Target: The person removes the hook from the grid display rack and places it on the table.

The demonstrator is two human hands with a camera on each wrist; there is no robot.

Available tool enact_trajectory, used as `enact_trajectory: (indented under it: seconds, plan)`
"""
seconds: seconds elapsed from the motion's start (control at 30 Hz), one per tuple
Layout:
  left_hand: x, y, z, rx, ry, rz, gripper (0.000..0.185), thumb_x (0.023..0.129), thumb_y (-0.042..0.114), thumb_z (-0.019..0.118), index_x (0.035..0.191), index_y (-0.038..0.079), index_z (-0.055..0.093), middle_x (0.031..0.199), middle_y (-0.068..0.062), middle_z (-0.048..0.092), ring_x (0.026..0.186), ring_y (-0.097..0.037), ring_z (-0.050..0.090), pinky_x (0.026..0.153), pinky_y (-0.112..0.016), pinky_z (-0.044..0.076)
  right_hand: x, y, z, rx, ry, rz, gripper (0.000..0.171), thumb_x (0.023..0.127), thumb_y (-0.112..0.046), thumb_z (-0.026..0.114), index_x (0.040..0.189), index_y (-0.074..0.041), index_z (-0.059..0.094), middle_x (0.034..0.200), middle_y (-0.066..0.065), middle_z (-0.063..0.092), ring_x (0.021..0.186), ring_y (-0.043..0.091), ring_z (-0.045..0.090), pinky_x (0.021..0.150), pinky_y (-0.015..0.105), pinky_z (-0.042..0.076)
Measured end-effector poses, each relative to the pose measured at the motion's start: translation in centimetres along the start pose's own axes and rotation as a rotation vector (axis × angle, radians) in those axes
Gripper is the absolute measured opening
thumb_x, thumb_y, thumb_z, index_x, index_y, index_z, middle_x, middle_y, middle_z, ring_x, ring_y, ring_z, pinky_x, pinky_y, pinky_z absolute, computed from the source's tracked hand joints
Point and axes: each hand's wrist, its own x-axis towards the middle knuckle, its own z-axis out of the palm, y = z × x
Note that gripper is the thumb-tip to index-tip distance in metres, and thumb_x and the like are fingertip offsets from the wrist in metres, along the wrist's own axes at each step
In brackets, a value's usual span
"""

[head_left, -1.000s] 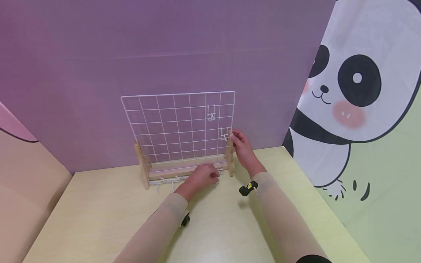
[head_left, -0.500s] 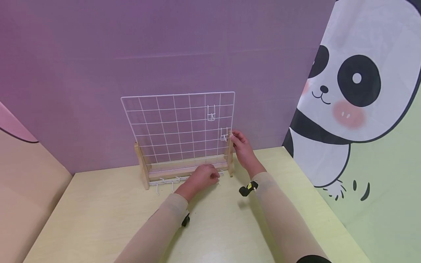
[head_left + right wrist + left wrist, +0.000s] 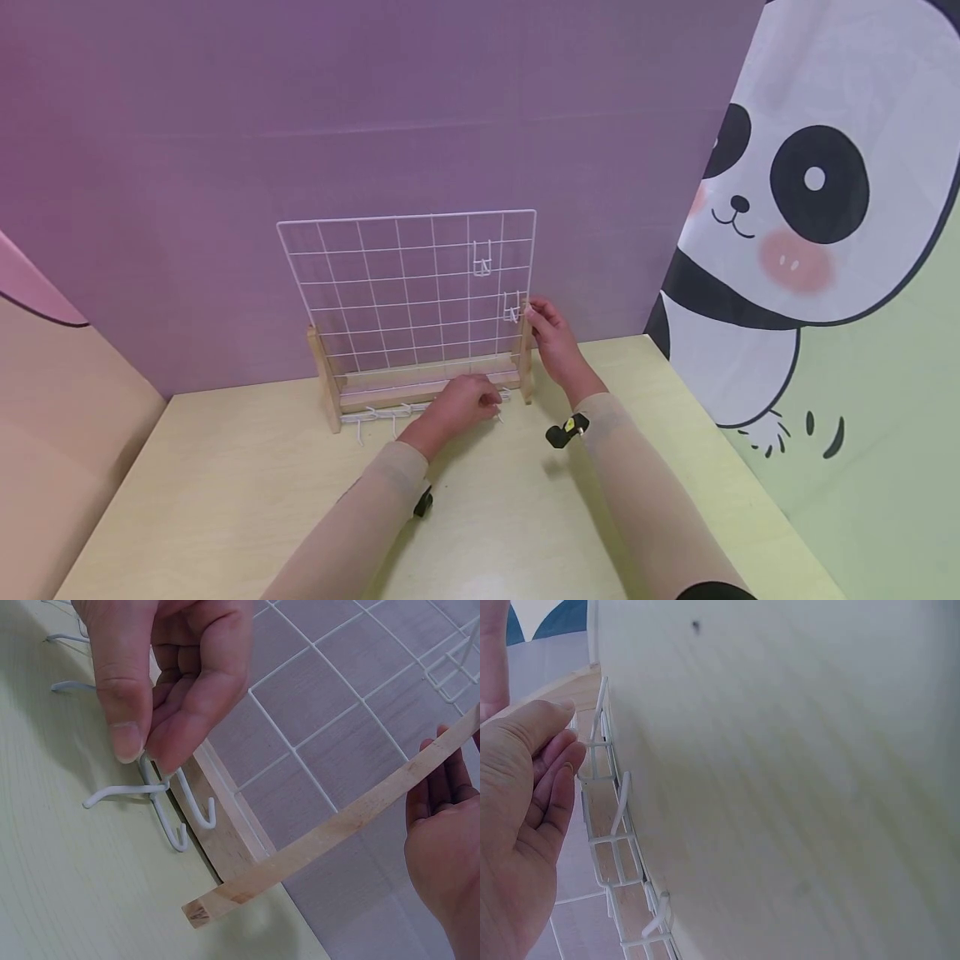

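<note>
Head view: a white wire grid panel (image 3: 408, 292) stands in a wooden stand (image 3: 420, 390) on a pale yellow table (image 3: 225, 500). The left hand (image 3: 457, 406) pinches a white wire hook (image 3: 498, 414) at the stand's foot. The right hand (image 3: 551, 337) touches a hung hook (image 3: 512, 310).

Left wrist view: loose hooks (image 3: 622, 802) lie in a row.

Right wrist view: thumb and fingers (image 3: 131, 712) are clamped on the hook. No writing shows.

**Item counts**

One wire grid panel (image 3: 405, 292) on one wooden stand (image 3: 420, 390). Two white hooks hung on the grid: upper hook (image 3: 482, 260), lower hook (image 3: 512, 308). Loose hooks (image 3: 378, 412) in a row on the bench (image 3: 225, 500); about four visible, exact count unclear, some hidden by one hand. Two hands: left hand (image 3: 457, 406), right hand (image 3: 551, 333).
</note>
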Motion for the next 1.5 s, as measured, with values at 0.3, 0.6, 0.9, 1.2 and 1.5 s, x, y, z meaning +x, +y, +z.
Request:
enact_trajectory:
  seconds: [0.3,0.6,0.9,1.2,1.5]
  plan:
    - [-0.1,0.6,-1.1,-0.051,0.046,-0.061,0.008,0.096,0.008,0.085,0.103,0.006,0.082,0.098,-0.002,0.073,0.094,-0.021,0.073,0.087,-0.035,0.063,-0.1,0.0,0.1,-0.017,0.004,0.007,0.015,0.116,-0.011,0.055,0.127,-0.017,0.064,0.117,-0.006,0.066,0.112,0.012,0.061,0.105,0.029,0.047]
    - [0.3,1.9,-3.8,-0.118,0.205,-0.189,0.007,0.102,0.013,0.081,0.107,0.01,0.08,0.105,-0.004,0.074,0.103,-0.026,0.072,0.094,-0.045,0.063,-0.1,-0.1,0.1,-0.001,0.011,0.021,0.016,0.115,-0.012,0.056,0.129,-0.015,0.064,0.119,-0.004,0.066,0.114,0.014,0.06,0.106,0.03,0.047]
    - [1.3,3.0,-7.0,-0.246,0.445,-0.203,0.018,0.102,0.011,0.079,0.118,0.003,0.075,0.116,-0.013,0.072,0.113,-0.033,0.07,0.102,-0.048,0.059,0.1,-0.1,-0.1,0.004,0.014,0.043,0.027,0.115,-0.013,0.056,0.14,-0.003,0.058,0.122,-0.004,0.064,0.118,0.016,0.058,0.108,0.029,0.046]
    - [2.9,4.0,-10.1,-0.292,0.657,-0.097,0.025,0.1,0.007,0.081,0.12,-0.004,0.071,0.117,-0.023,0.07,0.112,-0.037,0.065,0.104,-0.051,0.056,-0.1,-0.1,0.1,0.004,0.005,0.021,0.02,0.115,-0.012,0.056,0.133,-0.008,0.062,0.118,-0.006,0.066,0.113,0.014,0.06,0.105,0.029,0.047]
    - [4.5,5.1,-12.4,-0.25,0.737,-0.05,0.026,0.098,0.009,0.084,0.119,-0.002,0.073,0.116,-0.015,0.07,0.111,-0.032,0.068,0.102,-0.042,0.057,-0.1,-0.1,0.2,0.015,0.005,0.009,0.017,0.115,-0.01,0.055,0.124,-0.02,0.066,0.117,-0.006,0.066,0.114,0.015,0.059,0.105,0.029,0.047]
